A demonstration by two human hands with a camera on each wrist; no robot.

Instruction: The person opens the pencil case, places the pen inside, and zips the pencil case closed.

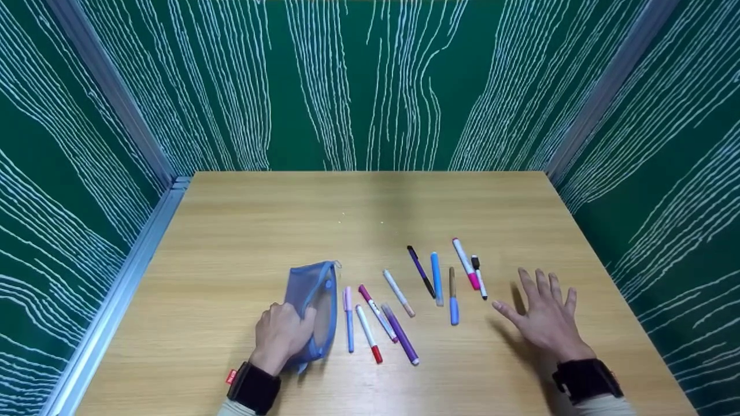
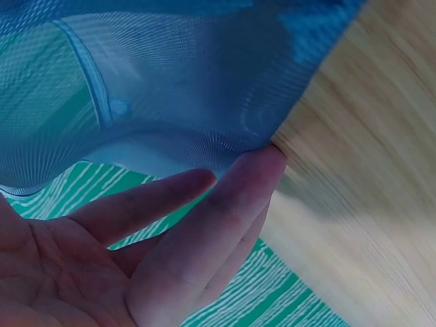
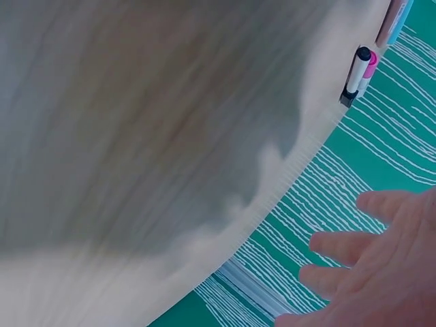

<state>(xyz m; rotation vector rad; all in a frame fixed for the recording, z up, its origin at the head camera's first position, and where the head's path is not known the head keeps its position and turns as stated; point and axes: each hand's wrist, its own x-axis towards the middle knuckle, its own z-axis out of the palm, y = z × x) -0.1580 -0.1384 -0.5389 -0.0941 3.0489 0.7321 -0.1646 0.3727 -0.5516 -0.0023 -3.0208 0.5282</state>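
A blue mesh zip pouch (image 1: pixel 302 281) stands tilted at the left of the table, its mouth gaping to the right. My left hand (image 1: pixel 283 330) holds it by its near side, with the thumb at the mouth. The left wrist view has fingertips (image 2: pixel 262 160) against the mesh wall (image 2: pixel 170 75). Over the table's right side, my right hand (image 1: pixel 548 320) is spread palm down, holding nothing. Nearest to it lie a white marker with black ends (image 1: pixel 480 278) and a white and pink marker (image 1: pixel 466 263).
Several pens and markers lie loose between the hands, among them a purple marker (image 1: pixel 400 335), a red-capped marker (image 1: pixel 369 335), a light blue one (image 1: pixel 436 278) and a brown and blue one (image 1: pixel 453 297). Green walls with white lines (image 1: pixel 393 86) enclose the wooden table (image 1: pixel 260 225).
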